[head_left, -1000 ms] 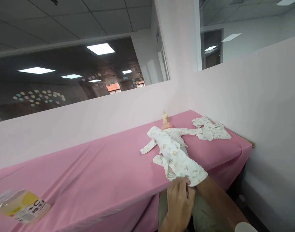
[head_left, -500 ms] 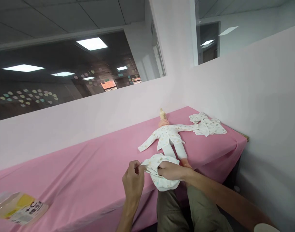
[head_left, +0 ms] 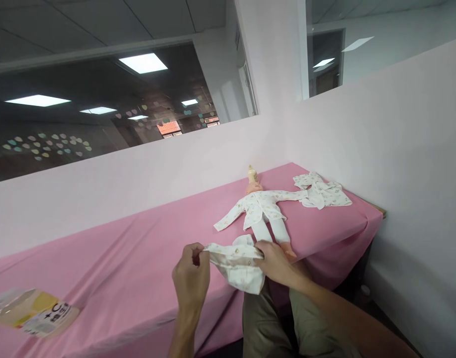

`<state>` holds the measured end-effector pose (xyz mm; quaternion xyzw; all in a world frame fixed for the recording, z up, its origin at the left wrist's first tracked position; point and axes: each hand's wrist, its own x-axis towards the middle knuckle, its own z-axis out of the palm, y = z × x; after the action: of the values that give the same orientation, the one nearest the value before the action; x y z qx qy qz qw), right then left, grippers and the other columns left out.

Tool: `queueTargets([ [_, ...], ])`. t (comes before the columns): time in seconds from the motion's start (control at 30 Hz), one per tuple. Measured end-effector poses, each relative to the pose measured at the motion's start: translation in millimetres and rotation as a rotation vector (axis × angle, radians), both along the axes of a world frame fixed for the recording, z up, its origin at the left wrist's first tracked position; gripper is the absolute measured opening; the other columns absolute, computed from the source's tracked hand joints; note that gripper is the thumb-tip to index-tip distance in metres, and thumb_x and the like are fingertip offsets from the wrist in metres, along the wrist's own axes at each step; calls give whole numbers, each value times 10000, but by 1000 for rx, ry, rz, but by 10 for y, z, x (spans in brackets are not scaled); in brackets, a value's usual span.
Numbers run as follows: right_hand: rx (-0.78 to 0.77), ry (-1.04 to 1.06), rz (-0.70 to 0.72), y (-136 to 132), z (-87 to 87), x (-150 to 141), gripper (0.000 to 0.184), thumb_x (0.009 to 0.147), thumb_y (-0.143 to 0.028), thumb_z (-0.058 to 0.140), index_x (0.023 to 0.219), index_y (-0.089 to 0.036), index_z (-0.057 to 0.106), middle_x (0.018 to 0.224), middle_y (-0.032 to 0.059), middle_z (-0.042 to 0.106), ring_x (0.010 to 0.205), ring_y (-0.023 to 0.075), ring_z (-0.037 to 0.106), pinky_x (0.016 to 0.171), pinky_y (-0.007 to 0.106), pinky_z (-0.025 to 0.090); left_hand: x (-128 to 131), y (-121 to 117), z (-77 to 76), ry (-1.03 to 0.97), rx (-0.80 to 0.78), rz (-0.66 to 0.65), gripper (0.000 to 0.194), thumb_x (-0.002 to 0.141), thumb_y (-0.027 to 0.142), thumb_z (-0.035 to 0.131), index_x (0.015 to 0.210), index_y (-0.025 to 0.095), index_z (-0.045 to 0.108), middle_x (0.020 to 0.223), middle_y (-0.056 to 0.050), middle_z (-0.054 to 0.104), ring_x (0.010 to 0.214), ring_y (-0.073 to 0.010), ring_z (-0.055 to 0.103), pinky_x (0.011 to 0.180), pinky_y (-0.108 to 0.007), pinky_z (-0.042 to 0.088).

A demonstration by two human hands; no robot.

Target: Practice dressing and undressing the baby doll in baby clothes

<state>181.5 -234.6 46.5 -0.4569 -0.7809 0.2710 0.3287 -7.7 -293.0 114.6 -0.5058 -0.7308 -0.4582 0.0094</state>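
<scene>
White baby pants point(head_left: 238, 268) with a small print are stretched between my two hands over the front edge of the pink-covered table. My left hand point(head_left: 192, 273) pinches one end of the waistband. At the other end, my right hand point(head_left: 275, 263) grips the edge, its fingertips partly hidden by the fabric. Just beyond lies a baby doll point(head_left: 263, 230) on its back, feet toward me. It wears a printed long-sleeved top point(head_left: 257, 205), arms spread, and its legs are white with bare feet.
A baby bottle point(head_left: 252, 174) is by the doll's head. Another printed garment point(head_left: 324, 195) lies rumpled at the back right. A labelled plastic jug point(head_left: 37, 313) lies at the front left on the pink cloth point(head_left: 138, 248). Walls with windows border the table behind and right.
My right hand has come out of the bunched pants and now grips their edge. My left hand has moved a little left, pulling the waistband wider and straighter.
</scene>
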Motion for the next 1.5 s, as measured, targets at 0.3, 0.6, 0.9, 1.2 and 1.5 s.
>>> queueTargets([
  [0.3, 214, 26, 36, 507, 1066, -7, 165, 785, -144, 487, 870, -179, 625, 924, 54, 642, 898, 189, 571, 793, 297, 409, -277, 169, 686, 110, 38, 24, 201, 730, 277, 473, 874, 217, 599, 672, 26, 570, 620, -144, 512, 586, -234, 372],
  [0.6, 20, 311, 119, 1057, 2219, 144, 99, 705, -98, 581, 623, -136, 541, 605, 12, 521, 565, 96, 473, 519, 218, 371, -179, 744, 1816, 448, 72, -82, 270, 743, 189, 415, 494, 186, 312, 546, 6, 363, 568, -123, 335, 583, -280, 266],
  [0.9, 503, 419, 309, 959, 2094, 314, 237, 737, -99, 421, 893, -183, 579, 1020, 41, 568, 831, 129, 488, 708, 247, 412, -12, 1090, 1690, 113, 186, -490, 228, 780, 170, 401, 925, 205, 573, 554, 49, 357, 454, -95, 303, 464, -203, 249],
  [1.2, 157, -86, 334, 1154, 1665, 644, 266, 806, -125, 440, 848, -176, 698, 1005, 53, 654, 930, 161, 573, 874, 300, 407, -8, 969, 1407, 159, -155, -748, 284, 834, 330, 431, 877, 182, 669, 791, -23, 591, 661, -121, 469, 580, -210, 358],
  [1.5, 382, -159, 309, 519, 1373, 163, 265, 797, -420, 634, 883, -170, 633, 1066, 97, 532, 1061, 246, 472, 918, 381, 395, 292, 935, 1352, 198, -155, -888, 330, 894, 423, 455, 1084, 190, 592, 686, 29, 438, 608, -103, 408, 576, -214, 345],
])
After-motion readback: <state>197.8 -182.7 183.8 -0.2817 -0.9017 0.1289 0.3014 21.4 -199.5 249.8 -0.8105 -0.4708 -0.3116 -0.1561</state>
